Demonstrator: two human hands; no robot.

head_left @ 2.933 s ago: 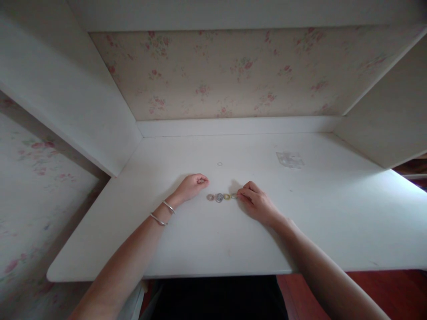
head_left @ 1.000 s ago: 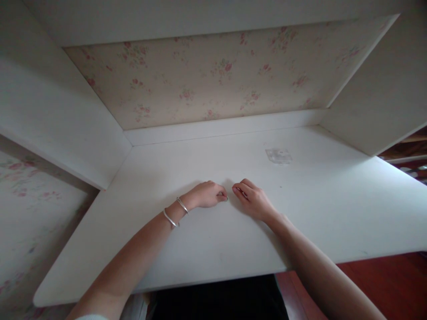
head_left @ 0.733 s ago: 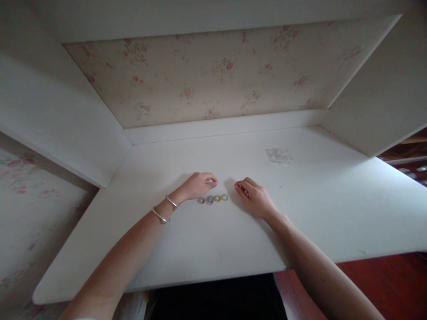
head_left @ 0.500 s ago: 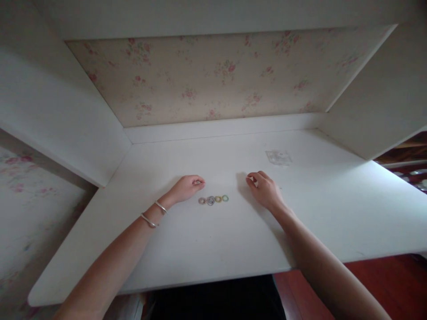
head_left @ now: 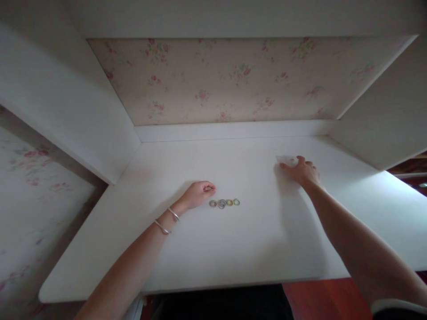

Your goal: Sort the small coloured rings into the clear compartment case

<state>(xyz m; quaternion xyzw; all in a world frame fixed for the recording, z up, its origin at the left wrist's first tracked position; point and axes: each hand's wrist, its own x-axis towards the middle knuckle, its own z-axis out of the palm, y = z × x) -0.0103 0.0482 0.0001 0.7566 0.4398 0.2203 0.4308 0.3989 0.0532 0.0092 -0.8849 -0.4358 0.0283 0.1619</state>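
My left hand (head_left: 200, 194) rests on the white tabletop, fingers curled together in a pinch; whatever they may hold is too small to make out. Just to the right of its fingertips lies a row of small coloured rings (head_left: 222, 204), pinkish, grey, yellow and green, close together. Farther back on the right, my right hand (head_left: 300, 170) reaches over a clear plastic bag (head_left: 287, 160). Thumb and forefinger are spread apart at the bag's edges, and the hand hides part of it.
The white tabletop (head_left: 207, 249) is bounded by a low back ledge (head_left: 233, 130) under floral wallpaper. White side panels stand at left (head_left: 76, 106) and right (head_left: 383, 111). Two silver bangles (head_left: 163, 226) circle my left wrist.
My right hand has moved right and away from me, from beside the rings to the plastic bag, and its fingers have spread. The view has shifted slightly; my left hand stays by the rings.
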